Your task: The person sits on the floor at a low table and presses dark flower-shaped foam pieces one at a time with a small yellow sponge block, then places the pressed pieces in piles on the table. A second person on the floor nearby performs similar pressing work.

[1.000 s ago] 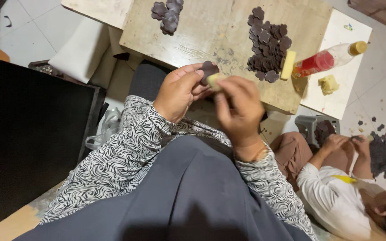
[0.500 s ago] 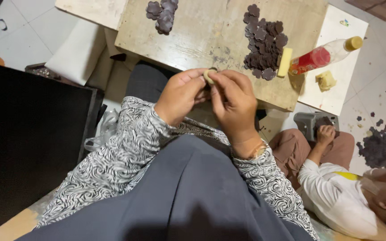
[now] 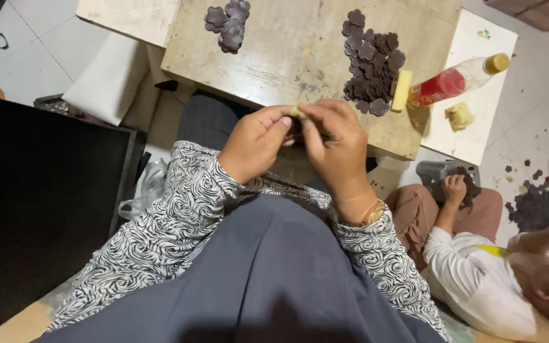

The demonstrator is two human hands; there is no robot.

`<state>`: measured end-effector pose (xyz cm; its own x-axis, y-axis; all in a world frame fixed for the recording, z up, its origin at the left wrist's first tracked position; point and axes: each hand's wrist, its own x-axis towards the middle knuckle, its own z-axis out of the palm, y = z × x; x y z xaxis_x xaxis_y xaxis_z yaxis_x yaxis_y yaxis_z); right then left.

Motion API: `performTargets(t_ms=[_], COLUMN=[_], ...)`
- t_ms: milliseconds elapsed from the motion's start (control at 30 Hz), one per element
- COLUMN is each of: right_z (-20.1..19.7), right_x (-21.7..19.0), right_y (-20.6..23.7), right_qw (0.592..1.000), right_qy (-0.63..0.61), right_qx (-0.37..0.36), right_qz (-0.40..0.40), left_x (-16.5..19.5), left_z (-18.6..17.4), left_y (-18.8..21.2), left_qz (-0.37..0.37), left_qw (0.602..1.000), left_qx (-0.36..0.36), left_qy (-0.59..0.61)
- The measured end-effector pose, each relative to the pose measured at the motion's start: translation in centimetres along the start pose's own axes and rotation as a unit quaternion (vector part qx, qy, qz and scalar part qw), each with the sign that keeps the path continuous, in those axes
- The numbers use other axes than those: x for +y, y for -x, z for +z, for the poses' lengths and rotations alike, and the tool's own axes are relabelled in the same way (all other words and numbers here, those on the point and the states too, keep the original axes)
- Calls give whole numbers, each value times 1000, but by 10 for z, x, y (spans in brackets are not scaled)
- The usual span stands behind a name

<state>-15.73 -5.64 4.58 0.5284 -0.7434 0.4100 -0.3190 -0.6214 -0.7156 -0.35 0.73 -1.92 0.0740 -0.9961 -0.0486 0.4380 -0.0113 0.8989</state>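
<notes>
A small pale yellowish piece (image 3: 297,112) sits pinched between the fingertips of both hands, held in the air just in front of the near edge of the wooden table (image 3: 287,57); most of it is hidden by the fingers, so its shape cannot be told. Left hand (image 3: 258,141): knuckles up, fingers curled, thumb and forefinger closed on the piece. Right hand (image 3: 332,143): raised opposite, back toward the camera, fingertips meeting the left's at the same piece; a gold bracelet (image 3: 371,215) shows at the wrist. Both forearms in black-and-white swirl-patterned sleeves, rising from a grey lap. On the table: two heaps of dark flower-shaped pieces, a small one (image 3: 227,24) at the far left, a larger one (image 3: 371,63) toward the right; individual pieces too overlapped to count. One yellow block (image 3: 401,90) lies just beside the larger heap. One bottle of red liquid (image 3: 455,81) with a yellow cap lies on a white board (image 3: 478,127), with one yellow lump (image 3: 459,116) near it. Another person (image 3: 478,279) sits on the floor at right, one hand (image 3: 455,189) on their knee; a third heap of dark pieces (image 3: 537,208) lies on the floor beyond.
</notes>
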Motion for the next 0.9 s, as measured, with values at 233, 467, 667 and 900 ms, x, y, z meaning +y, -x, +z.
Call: performTargets(t_ms=[233, 467, 667, 900], right_z=[-11, -9, -9, 7], right_x=[12, 10, 10, 27], right_y=[-1, 0, 5, 14], right_qw=[992, 972, 977, 941], right_qy=[-114, -200, -194, -276], right_qx=[-52, -73, -81, -44], right_qz=[32, 96, 41, 192], left_x=[26, 35, 36, 31], left_z=[2, 6, 6, 4], left_y=[8, 9, 9, 11], left_qz=[-36, 70, 147, 58], left_qw=[981, 932, 901, 957], left_qx=[33, 86, 90, 52], left_qy=[-189, -346, -399, -278])
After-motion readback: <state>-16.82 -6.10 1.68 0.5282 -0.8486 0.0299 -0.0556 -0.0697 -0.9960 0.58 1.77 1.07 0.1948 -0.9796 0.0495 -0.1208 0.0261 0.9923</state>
